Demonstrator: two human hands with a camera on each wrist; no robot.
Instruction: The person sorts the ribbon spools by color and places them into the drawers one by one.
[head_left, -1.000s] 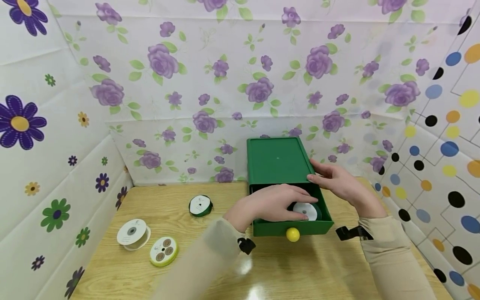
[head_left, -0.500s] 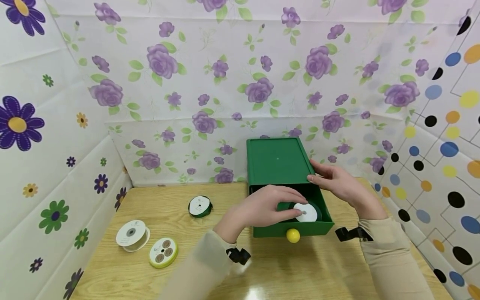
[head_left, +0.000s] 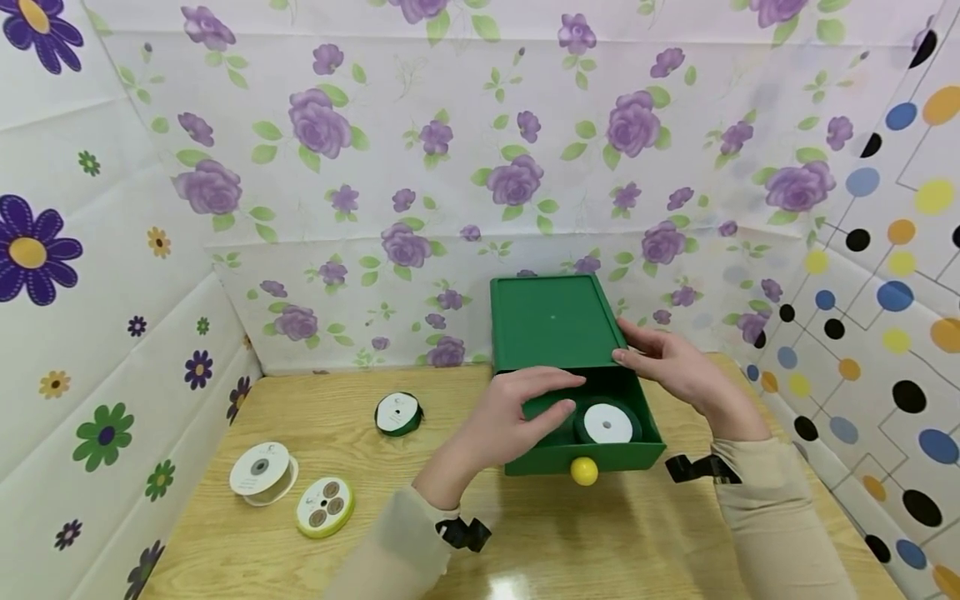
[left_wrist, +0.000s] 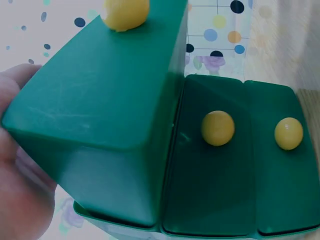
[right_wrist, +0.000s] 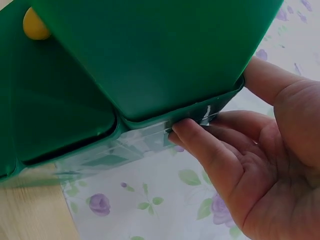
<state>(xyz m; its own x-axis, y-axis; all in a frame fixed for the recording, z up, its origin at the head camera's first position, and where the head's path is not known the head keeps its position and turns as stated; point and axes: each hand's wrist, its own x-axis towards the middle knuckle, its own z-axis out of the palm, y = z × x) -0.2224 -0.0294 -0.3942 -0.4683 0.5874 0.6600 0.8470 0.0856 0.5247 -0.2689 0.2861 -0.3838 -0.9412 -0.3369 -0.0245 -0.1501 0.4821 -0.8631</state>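
Observation:
A green drawer cabinet point(head_left: 555, 321) stands against the floral backdrop, its top drawer point(head_left: 630, 457) pulled out by the yellow knob side. Inside, at the drawer's right, lies a white-faced ribbon spool point(head_left: 607, 424) with dark ribbon. My left hand point(head_left: 506, 417) hovers over the drawer's left part, thumb and fingers spread apart, holding nothing and clear of the spool. My right hand point(head_left: 678, 375) grips the cabinet's right side near the front, thumb at the top edge and fingers along the side. The right wrist view shows those fingers point(right_wrist: 202, 145) against the casing.
Three more ribbon spools lie on the wooden table point(head_left: 405, 500) to the left: a green one point(head_left: 398, 412), a white one point(head_left: 258, 468) and a yellow-edged one point(head_left: 325, 504). Lower drawers with yellow knobs point(left_wrist: 218, 128) are closed. Patterned sheets border the table.
My left hand has let go of the spool in the drawer and drawn back left, its fingers opening. The right hand has stayed on the cabinet.

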